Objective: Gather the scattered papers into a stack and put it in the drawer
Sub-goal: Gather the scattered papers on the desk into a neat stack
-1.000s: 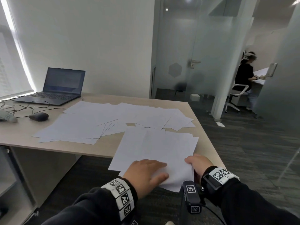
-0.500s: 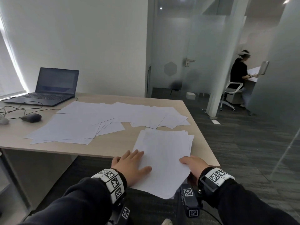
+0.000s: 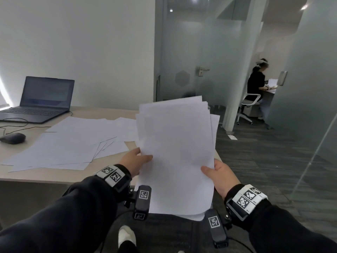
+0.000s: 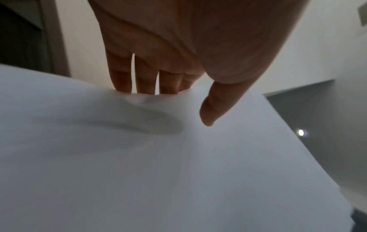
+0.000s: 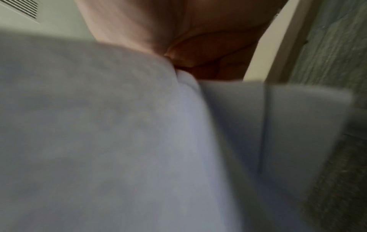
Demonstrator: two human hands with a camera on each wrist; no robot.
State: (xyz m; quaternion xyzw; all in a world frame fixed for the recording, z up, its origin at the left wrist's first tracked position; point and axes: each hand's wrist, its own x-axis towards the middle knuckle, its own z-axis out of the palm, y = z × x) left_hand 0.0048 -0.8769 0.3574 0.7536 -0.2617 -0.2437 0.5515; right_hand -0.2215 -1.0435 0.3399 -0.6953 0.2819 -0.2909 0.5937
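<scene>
Both my hands, left [image 3: 134, 161] and right [image 3: 219, 175], grip the stack [image 3: 176, 152] (edges uneven) mid-frame; loose papers [image 3: 73, 141] on desk [image 3: 36, 177] left.

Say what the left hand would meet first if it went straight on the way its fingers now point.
The left hand already grips the held stack of papers, fingers behind it and thumb in front, pointing right across the sheets. Straight on it would probably meet the right hand holding the opposite edge, though depth is unclear.
</scene>
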